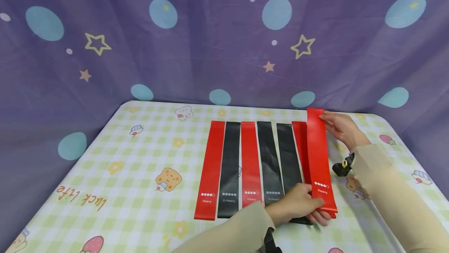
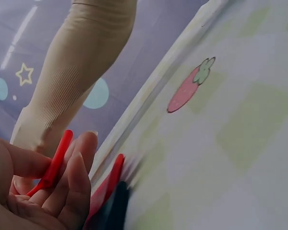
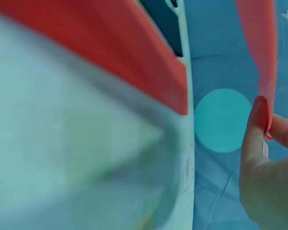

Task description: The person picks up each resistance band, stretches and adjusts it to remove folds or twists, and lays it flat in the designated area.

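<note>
A red resistance band (image 1: pixel 317 147) marked "Heavy" is stretched out flat above the right end of a row of bands. At its near end my left hand (image 1: pixel 298 203) pinches it between thumb and fingers; the left wrist view shows the band's red edge (image 2: pixel 56 160) between them. My right hand (image 1: pixel 345 130) pinches the far end, raised off the table, and the right wrist view has the thumb (image 3: pixel 259 112) on it. Beneath lies another red band (image 1: pixel 299 134), mostly covered. The black band (image 1: pixel 289 151) beside it is partly hidden by my left hand.
Leftward in the row lie a red band (image 1: pixel 211 167), a black X-Heavy band (image 1: pixel 230 163), a red band (image 1: pixel 250 159) and a black one (image 1: pixel 269 155), side by side. Under them is a checked tablecloth (image 1: pixel 140 190). A purple curtain (image 1: pixel 210 58) hangs behind the table.
</note>
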Demonstrator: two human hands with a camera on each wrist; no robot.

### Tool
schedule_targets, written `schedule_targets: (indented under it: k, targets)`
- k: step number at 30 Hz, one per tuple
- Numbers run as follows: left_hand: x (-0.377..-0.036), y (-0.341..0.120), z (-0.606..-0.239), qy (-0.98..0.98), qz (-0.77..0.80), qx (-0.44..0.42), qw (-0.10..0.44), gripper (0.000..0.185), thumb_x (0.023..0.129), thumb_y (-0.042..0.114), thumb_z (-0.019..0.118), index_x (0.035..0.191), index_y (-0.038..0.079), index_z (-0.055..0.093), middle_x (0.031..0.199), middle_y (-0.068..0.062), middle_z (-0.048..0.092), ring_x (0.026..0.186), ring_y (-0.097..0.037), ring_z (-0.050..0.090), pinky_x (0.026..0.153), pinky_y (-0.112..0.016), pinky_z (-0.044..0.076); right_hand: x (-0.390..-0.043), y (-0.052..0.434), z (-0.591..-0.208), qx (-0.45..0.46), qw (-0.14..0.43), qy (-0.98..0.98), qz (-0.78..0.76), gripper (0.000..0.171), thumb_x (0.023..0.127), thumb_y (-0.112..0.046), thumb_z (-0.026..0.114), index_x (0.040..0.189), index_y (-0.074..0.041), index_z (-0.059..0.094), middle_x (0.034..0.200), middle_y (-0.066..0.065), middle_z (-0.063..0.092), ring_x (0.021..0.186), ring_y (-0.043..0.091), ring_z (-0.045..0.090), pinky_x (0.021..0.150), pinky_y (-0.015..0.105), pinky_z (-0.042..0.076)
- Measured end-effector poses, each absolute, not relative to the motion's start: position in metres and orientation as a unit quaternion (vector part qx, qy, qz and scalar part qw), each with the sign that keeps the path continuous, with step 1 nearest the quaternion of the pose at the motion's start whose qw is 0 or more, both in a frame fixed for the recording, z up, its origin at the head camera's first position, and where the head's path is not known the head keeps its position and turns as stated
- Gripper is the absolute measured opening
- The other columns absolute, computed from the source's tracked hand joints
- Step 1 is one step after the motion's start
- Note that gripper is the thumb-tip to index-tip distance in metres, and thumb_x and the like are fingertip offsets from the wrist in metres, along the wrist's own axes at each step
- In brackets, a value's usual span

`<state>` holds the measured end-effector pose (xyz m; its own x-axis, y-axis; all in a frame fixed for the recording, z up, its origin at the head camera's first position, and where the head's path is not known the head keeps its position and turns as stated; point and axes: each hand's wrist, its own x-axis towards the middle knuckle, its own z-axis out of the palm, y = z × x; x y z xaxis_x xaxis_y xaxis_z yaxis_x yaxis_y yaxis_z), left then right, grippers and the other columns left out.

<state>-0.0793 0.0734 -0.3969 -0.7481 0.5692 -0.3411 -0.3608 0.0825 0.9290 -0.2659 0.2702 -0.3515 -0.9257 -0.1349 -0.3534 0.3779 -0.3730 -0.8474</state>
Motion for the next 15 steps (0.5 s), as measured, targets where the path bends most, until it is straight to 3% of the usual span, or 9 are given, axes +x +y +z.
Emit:
schedule_targets:
  k: [3, 9, 11, 13, 15]
  targets:
    - [-0.078, 0.078, -0.399, 0.645, 0.680, 0.065, 0.344, 0.005, 0.093, 0.006, 0.051, 0.092, 0.007, 0.056, 0.086, -0.026, 0.071, 0.088, -0.046, 0.065, 0.045, -0.015, 0.046, -0.267, 0.273, -0.357, 0.107, 0.155, 0.553, -0.812, 0.022, 0.090, 0.003, 0.056, 0.077, -0.014, 0.065, 0.078, -0.008, 0.066, 0.073, 0.003, 0.061, 0.066, 0.018, 0.053]
    - [-0.074, 0.091, -0.402, 0.630, 0.697, 0.047, 0.339, 0.010, 0.092, 0.004, 0.047, 0.090, 0.007, 0.057, 0.087, -0.028, 0.069, 0.090, -0.047, 0.065, 0.042, -0.014, 0.042, -0.271, 0.281, -0.369, 0.112, 0.153, 0.600, -0.777, 0.027, 0.091, 0.001, 0.055, 0.074, -0.017, 0.063, 0.073, -0.010, 0.068, 0.070, 0.000, 0.063, 0.065, 0.017, 0.054]
    - [-0.073, 0.096, -0.402, 0.627, 0.700, 0.045, 0.341, 0.011, 0.092, 0.004, 0.046, 0.090, 0.007, 0.057, 0.089, -0.028, 0.069, 0.091, -0.047, 0.064, 0.041, -0.014, 0.041, -0.274, 0.284, -0.373, 0.126, 0.149, 0.630, -0.751, 0.018, 0.091, -0.001, 0.055, 0.098, -0.014, 0.066, 0.071, -0.012, 0.067, 0.067, -0.001, 0.063, 0.064, 0.016, 0.054]
    - [-0.073, 0.101, -0.402, 0.624, 0.700, 0.040, 0.344, 0.011, 0.092, 0.004, 0.045, 0.091, 0.006, 0.056, 0.089, -0.028, 0.069, 0.092, -0.046, 0.064, 0.041, -0.014, 0.040, -0.277, 0.284, -0.375, 0.139, 0.147, 0.657, -0.727, 0.032, 0.092, -0.002, 0.055, 0.123, -0.007, 0.058, 0.069, -0.013, 0.066, 0.065, -0.001, 0.063, 0.064, 0.016, 0.054]
    - [-0.072, 0.107, -0.402, 0.622, 0.705, 0.029, 0.340, 0.010, 0.092, 0.004, 0.044, 0.090, 0.005, 0.054, 0.089, -0.029, 0.069, 0.091, -0.047, 0.064, 0.040, -0.014, 0.039, -0.280, 0.284, -0.376, 0.147, 0.145, 0.683, -0.700, 0.051, 0.092, -0.004, 0.056, 0.140, 0.000, 0.038, 0.067, -0.015, 0.064, 0.064, -0.003, 0.062, 0.064, 0.015, 0.054]
